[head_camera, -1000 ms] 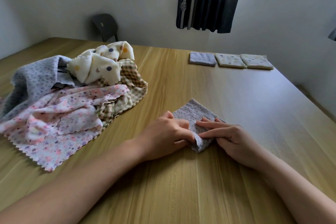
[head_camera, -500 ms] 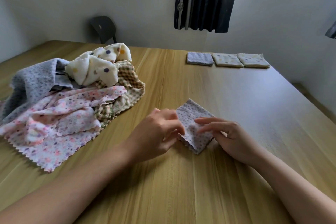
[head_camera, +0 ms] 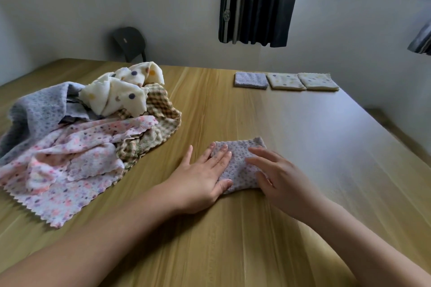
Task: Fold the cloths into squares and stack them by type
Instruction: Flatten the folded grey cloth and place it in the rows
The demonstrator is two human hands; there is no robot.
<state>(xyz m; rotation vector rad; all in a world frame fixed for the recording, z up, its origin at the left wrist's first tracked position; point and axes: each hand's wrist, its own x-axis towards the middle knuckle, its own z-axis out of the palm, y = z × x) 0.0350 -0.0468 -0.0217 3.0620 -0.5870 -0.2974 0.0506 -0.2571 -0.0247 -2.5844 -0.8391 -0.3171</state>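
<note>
Folded lilac dotted cloth lies flat on the wooden table, near the front. The left hand presses its left part with straight, spread fingers, while the right hand sits over its right part, fingers loosely extended and holding nothing; contact there cannot be told. Unfolded pile of pink floral, grey, checked and cream dotted cloths sits well apart at left; at the far edge, side by side, are a lilac square, a cream square and a second cream square.
</note>
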